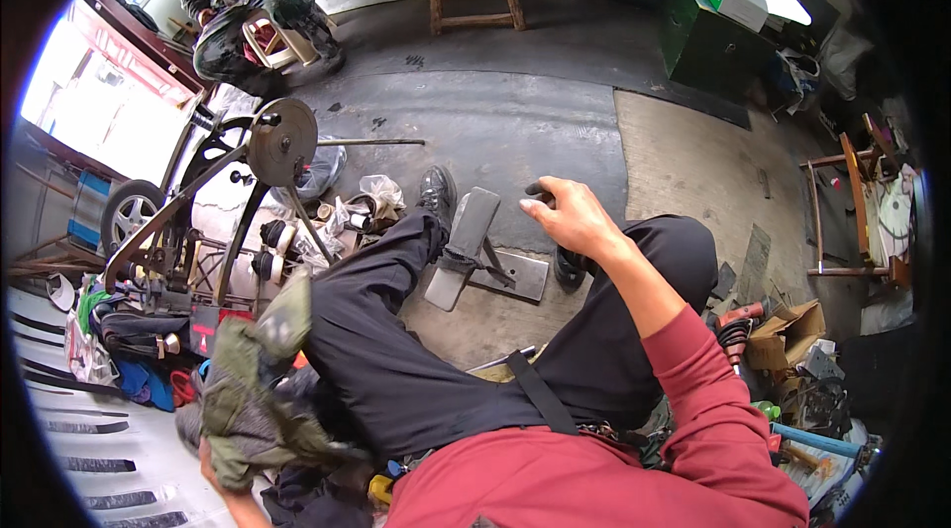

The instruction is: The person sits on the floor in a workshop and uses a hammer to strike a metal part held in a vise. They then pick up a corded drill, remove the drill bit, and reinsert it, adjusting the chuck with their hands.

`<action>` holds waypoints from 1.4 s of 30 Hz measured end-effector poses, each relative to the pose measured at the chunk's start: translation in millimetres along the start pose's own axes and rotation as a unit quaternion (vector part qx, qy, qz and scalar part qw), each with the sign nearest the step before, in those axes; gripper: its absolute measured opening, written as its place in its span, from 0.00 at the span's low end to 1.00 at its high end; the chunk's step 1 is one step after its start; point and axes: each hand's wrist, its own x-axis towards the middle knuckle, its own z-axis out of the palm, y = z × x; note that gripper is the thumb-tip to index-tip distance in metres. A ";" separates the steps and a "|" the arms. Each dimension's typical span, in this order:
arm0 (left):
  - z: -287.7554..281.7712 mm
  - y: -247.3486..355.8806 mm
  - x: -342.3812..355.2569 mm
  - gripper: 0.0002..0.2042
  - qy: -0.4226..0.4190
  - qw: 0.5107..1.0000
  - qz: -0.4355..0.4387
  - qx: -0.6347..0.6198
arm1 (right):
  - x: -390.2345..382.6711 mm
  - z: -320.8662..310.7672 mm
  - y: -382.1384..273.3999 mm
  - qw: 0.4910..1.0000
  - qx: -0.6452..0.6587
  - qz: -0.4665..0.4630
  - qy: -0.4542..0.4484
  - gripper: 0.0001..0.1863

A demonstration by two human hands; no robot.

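Note:
Over my right knee, my right hand (578,219) is closed in a pinch, with a small dark piece (539,194) between thumb and fingertips. My left hand (212,466) is low at the left, gripping an olive-green cloth (248,394); the cloth hides most of its fingers. It hangs in folds beside my left thigh. A grey metal shoe last stand (475,218) is on the floor between my legs, its flat base plate (520,276) below. Neither hand touches it.
A hand-cranked machine with a round wheel (282,142) stands front left, bags and spools around it. Another person (263,13) sits beyond. To the right are a cardboard box (788,335), a drill-like tool (741,316), a green cabinet (708,33) and a wooden frame (854,196).

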 end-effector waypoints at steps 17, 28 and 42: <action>-111.9 -5.6 -159.9 0.41 0.391 0.488 -0.193 0.756 | 46.1 65.9 29.1 0.914 0.377 0.128 -0.081 0.13; 152.1 -64.2 43.7 0.22 0.077 0.740 0.252 0.619 | 48.9 68.1 33.1 0.880 0.449 0.142 -0.059 0.09; 443.9 -158.2 100.2 0.26 -0.277 0.805 0.288 0.439 | 49.8 73.3 27.9 0.863 0.473 0.180 -0.009 0.09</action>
